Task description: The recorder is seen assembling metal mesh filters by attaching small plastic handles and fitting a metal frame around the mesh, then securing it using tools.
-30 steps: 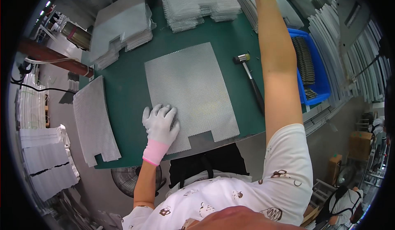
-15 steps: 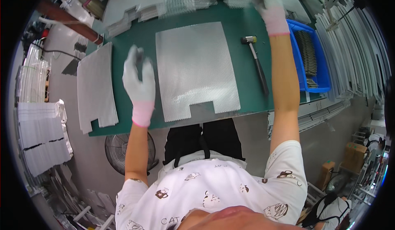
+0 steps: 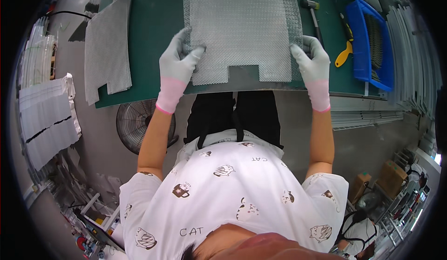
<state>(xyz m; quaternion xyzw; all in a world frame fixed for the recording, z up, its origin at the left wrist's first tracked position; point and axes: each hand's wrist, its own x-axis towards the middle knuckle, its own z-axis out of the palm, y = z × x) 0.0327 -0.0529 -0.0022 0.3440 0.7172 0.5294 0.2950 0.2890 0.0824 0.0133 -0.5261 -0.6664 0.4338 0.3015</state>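
Note:
A wide, see-through wire mesh sheet (image 3: 295, 16) lies or hovers over a silvery mesh panel with a notched near edge (image 3: 212, 74); I cannot tell if the two touch. My left hand (image 3: 179, 64), in a white glove with a pink cuff, pinches the wide sheet's left side, thumb on top. On the opposite side my right hand (image 3: 314, 60), gloved alike, has its thumb on the sheet's right edge and its fingers curled around it. Both hands are near the front edge of the green work table (image 3: 151, 41).
Left on the table is a stack of notched mesh panels (image 3: 109, 46). To the right lie a hammer (image 3: 314, 16), a yellow-handled tool (image 3: 344, 53) and a blue bin (image 3: 363, 69) of metal pieces. A floor fan (image 3: 139, 125) stands under the table's front edge.
My right hand has come back from the far stack to the near right side. A wide mesh sheet now covers the notched panel, and both hands grip its sides. The view has shifted.

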